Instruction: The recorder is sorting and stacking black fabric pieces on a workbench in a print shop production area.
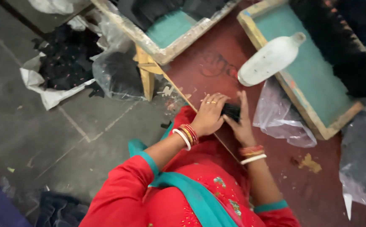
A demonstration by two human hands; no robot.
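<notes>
My left hand (208, 114), with rings and red and white bangles at the wrist, curls over one side of a small bundle of thin black sticks (232, 111). From the other side my right hand (242, 124) presses against the same bundle, fingers stretched along it. The bundle stands on the dark red tabletop (216, 63) near its edge, squeezed between both hands. Most of the bundle is hidden by my fingers.
A wooden-framed tray with a teal bottom (317, 80) holds a row of black sticks (338, 46) and a lying white plastic bottle (269, 59). A second tray (170, 29) sits further left. Clear plastic bags (277, 120) lie on the table; bags of black material (65, 63) rest on the grey floor.
</notes>
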